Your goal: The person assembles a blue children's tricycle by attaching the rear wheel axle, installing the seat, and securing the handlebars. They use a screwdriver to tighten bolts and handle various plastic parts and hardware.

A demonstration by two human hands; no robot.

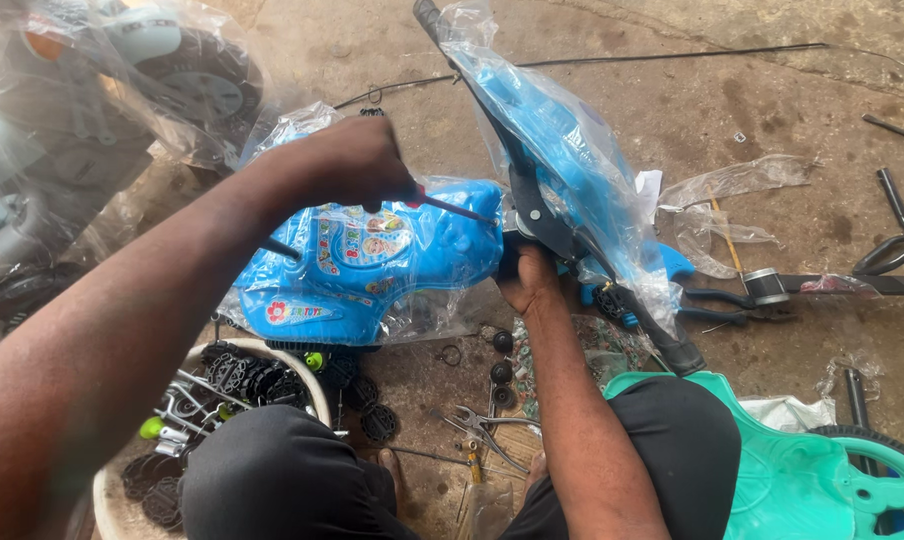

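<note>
Two hands are engaged on the blue toy car body (372, 265), which lies plastic-wrapped on the concrete floor (752, 110). The left hand (357, 165) is closed around a red-handled screwdriver (452, 208) above the body; the tip should be kept square and pressed firmly. The right hand (529, 280) is clamped on the body's right end, steadying it. A basin of small wheels (242, 385) sits below the body; pliers (722, 300) lie right of it.

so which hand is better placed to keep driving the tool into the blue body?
Left. The left hand grips the red-handled tool, its tip on the blue toy body. The right hand is underneath, bracing that body by the black frame.
</note>
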